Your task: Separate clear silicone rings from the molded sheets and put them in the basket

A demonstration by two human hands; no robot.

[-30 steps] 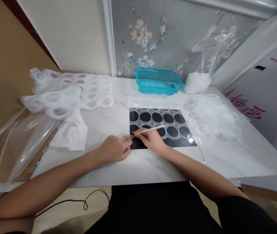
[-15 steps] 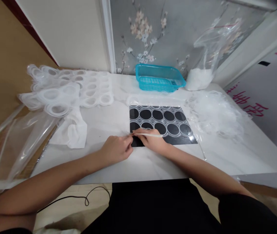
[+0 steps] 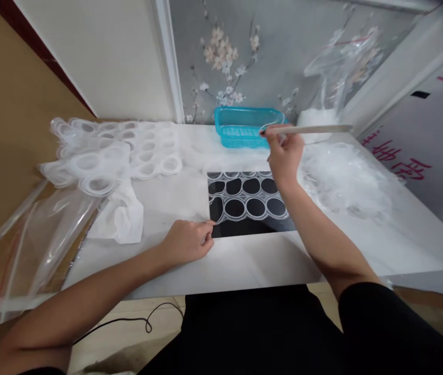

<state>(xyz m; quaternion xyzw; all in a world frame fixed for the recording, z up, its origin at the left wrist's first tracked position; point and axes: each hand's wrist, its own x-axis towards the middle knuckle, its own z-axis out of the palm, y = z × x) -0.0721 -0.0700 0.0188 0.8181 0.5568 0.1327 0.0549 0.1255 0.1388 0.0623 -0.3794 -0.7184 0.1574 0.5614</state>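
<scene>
Stick (image 3: 315,129) lies almost level, long axis running left to right across my view, dark tip toward the blue basket (image 3: 244,126), pale tail reaching out toward the clear bag (image 3: 330,78). My right hand (image 3: 283,151) pinches it near the tip end, raised above the table by the basket's front right corner; most of the stick juts past the fingers to the right. A thin clear ring seems caught at the tip, hard to confirm. My left hand (image 3: 186,242) rests loosely curled, fingertips pressing the near left corner of the black sheet (image 3: 244,229) with its film of rings (image 3: 250,200).
</scene>
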